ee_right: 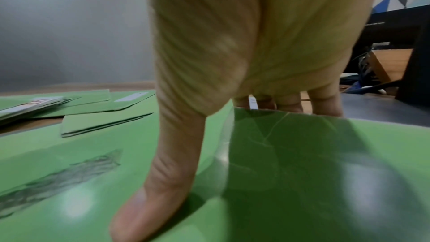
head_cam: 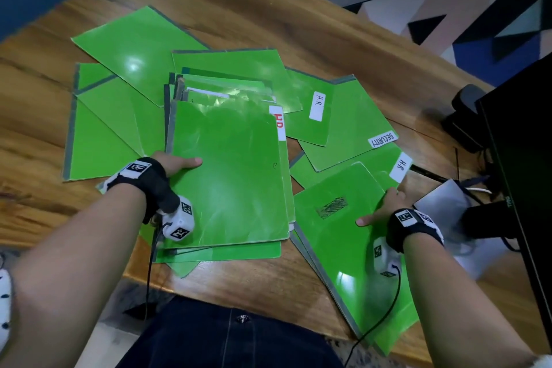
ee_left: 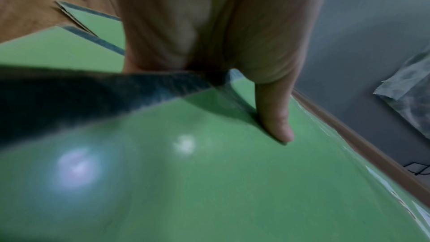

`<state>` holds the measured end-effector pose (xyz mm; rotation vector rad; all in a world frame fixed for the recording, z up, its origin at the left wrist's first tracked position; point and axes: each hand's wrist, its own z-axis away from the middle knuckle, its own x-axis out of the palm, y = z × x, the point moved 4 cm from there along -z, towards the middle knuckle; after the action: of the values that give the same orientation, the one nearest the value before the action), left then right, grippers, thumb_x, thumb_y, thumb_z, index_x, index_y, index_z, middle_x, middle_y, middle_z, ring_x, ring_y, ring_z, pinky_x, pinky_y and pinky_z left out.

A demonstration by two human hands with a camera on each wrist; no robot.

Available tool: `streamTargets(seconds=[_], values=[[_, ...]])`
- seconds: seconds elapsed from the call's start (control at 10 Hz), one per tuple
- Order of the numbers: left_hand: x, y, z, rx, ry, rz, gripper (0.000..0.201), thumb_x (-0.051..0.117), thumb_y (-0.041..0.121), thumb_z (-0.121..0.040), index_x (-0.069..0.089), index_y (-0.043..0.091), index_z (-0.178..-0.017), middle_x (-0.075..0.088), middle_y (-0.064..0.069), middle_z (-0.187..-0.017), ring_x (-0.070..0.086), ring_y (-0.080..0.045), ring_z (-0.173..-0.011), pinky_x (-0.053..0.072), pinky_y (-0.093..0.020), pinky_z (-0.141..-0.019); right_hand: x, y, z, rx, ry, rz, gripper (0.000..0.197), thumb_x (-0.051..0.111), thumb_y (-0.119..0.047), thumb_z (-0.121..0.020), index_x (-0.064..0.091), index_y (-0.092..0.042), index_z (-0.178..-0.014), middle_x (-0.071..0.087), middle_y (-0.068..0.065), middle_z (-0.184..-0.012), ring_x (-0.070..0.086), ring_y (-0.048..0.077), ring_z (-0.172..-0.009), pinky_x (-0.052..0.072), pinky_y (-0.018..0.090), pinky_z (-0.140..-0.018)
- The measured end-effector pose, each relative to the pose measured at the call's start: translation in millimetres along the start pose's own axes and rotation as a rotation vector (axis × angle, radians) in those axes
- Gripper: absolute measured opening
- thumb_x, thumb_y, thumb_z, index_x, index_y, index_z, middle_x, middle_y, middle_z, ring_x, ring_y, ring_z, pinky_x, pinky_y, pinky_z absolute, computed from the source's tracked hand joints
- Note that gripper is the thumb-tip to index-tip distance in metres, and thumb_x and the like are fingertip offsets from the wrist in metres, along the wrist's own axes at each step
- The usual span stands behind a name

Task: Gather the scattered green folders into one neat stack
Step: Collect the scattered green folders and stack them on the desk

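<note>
Nearest the camera in the head view, the person's dark trousers (head_cam: 227, 334) show below the near edge of the wooden table (head_cam: 268, 284). The right hand (head_cam: 380, 207) pinches a glossy green folder with a scribbled grey patch (head_cam: 346, 236) at its right edge, thumb (ee_right: 160, 181) lying flat on the cover and fingers (ee_right: 325, 102) curled under the far edge; this folder lies tilted at the near right of the table, its near corner over the table edge, on top of other green sheets. The left hand (head_cam: 173, 163) grips the left edge of a plain green folder topping a central pile (head_cam: 233, 176), thumb (ee_left: 277, 117) on the cover; the other fingers are hidden beneath it, so their hold cannot be told. The pile's lower folders stick out unevenly at its near side. A white tab with red lettering (head_cam: 278, 125) projects at the pile's far right corner. Beyond the scribbled folder lie a folder with a white "HR" tab (head_cam: 401, 166) and a folder labelled "SECURITY" (head_cam: 352, 128), overlapping. Farther off, more green folders fan out: one with a white "HR" label (head_cam: 310, 110) right of centre, two grey-spined ones (head_cam: 101, 128) at the left, and a large one (head_cam: 134, 48) at the far left. A black monitor (head_cam: 522, 158) stands at the right edge.
</note>
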<state>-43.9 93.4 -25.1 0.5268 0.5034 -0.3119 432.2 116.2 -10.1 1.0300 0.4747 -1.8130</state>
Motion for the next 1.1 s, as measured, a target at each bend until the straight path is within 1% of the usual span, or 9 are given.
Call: streamTargets(seconds=[0.1, 0.2, 0.3, 0.4, 0.6, 0.8, 0.9, 1.0, 1.1], values=[[0.5, 0.3, 0.1, -0.003, -0.007, -0.004, 0.091, 0.070, 0.049, -0.076, 0.035, -0.005, -0.138, 0.043, -0.024, -0.140, 0.047, -0.039, -0.122, 0.042, -0.044, -0.097, 9.6, 22.6, -24.3, 0.086, -0.054, -0.025, 0.116, 0.084, -0.063, -0.018, 0.053, -0.008, -0.115, 0.063, 0.013, -0.107, 0.063, 0.032, -0.093, 0.055, 0.044, -0.082], [0.0, 1.0, -0.4, -0.003, -0.004, -0.018, 0.090, 0.070, 0.049, -0.076, 0.033, -0.005, -0.139, 0.042, -0.023, -0.140, 0.046, -0.038, -0.123, 0.040, -0.042, -0.097, -0.7, 24.1, -8.3, 0.132, -0.059, -0.178, 0.090, 0.090, -0.045, -0.029, 0.061, -0.008, -0.106, 0.067, 0.014, -0.106, 0.064, 0.031, -0.091, 0.052, 0.046, -0.088], [-0.2, 1.5, -0.7, -0.004, -0.007, -0.015, 0.091, 0.070, 0.048, -0.076, 0.034, -0.005, -0.140, 0.042, -0.022, -0.141, 0.045, -0.037, -0.124, 0.039, -0.042, -0.098, -18.1, 13.8, 9.5, 0.118, 0.004, -0.274, 0.062, 0.089, -0.024, -0.059, 0.057, -0.010, -0.110, 0.067, 0.011, -0.109, 0.062, 0.031, -0.099, 0.050, 0.044, -0.090], [0.3, 1.2, 0.5, 0.001, -0.008, -0.010, 0.088, 0.071, 0.046, -0.077, 0.035, -0.006, -0.139, 0.043, -0.022, -0.140, 0.046, -0.037, -0.123, 0.039, -0.043, -0.100, -50.8, -3.3, 24.5, 0.045, 0.104, -0.220, 0.061, 0.084, -0.029, -0.067, 0.055, -0.004, -0.114, 0.063, 0.014, -0.115, 0.058, 0.029, -0.094, 0.048, 0.034, -0.079], [0.9, 0.1, 4.0, 0.010, -0.019, 0.003, 0.090, 0.071, 0.047, -0.076, 0.035, -0.006, -0.138, 0.043, -0.022, -0.140, 0.046, -0.038, -0.123, 0.040, -0.045, -0.102, -133.1, -44.7, 61.9, -0.089, 0.201, -0.120, 0.061, 0.086, -0.027, -0.065, 0.059, 0.002, -0.111, 0.064, 0.020, -0.115, 0.058, 0.029, -0.090, 0.045, 0.033, -0.073], [1.5, -0.6, 4.7, 0.018, -0.018, -0.017, 0.088, 0.071, 0.046, -0.077, 0.035, -0.007, -0.138, 0.042, -0.023, -0.140, 0.045, -0.039, -0.123, 0.040, -0.045, -0.102, -198.9, -73.4, 99.7, -0.241, 0.498, -0.367, 0.061, 0.082, -0.039, -0.068, 0.060, -0.001, -0.110, 0.064, 0.018, -0.113, 0.061, 0.032, -0.104, 0.048, 0.038, -0.084], [-0.4, 0.0, 8.1, 0.031, -0.032, -0.034, 0.088, 0.070, 0.047, -0.078, 0.035, -0.007, -0.138, 0.043, -0.023, -0.140, 0.046, -0.039, -0.123, 0.039, -0.043, -0.099, -181.7, -85.1, 88.5, -0.292, 0.408, -0.853, 0.062, 0.083, -0.040, -0.066, 0.061, -0.007, -0.114, 0.066, 0.007, -0.113, 0.063, 0.026, -0.102, 0.051, 0.044, -0.091], [-2.9, -0.9, 10.3, 0.062, -0.035, -0.079, 0.086, 0.058, 0.056, -0.082, 0.035, -0.006, -0.138, 0.042, -0.023, -0.141, 0.046, -0.038, -0.123, 0.039, -0.042, -0.100, -140.6, -97.3, 70.5, -0.227, 0.333, -1.070, 0.067, 0.082, -0.036, -0.069, 0.053, -0.004, -0.119, 0.061, 0.006, -0.117, 0.060, 0.026, -0.107, 0.050, 0.043, -0.093], [-7.5, -3.7, 13.4, 0.080, -0.066, -0.045, 0.090, 0.035, 0.070, -0.084, 0.039, -0.002, -0.139, 0.045, -0.025, -0.139, 0.050, -0.037, -0.121, 0.041, -0.042, -0.099, -79.6, -118.8, 60.4, -0.162, 0.313, -1.007, 0.064, 0.072, -0.027, -0.083, 0.041, 0.002, -0.131, 0.052, 0.017, -0.131, 0.051, 0.034, -0.121, 0.043, 0.040, -0.100]])
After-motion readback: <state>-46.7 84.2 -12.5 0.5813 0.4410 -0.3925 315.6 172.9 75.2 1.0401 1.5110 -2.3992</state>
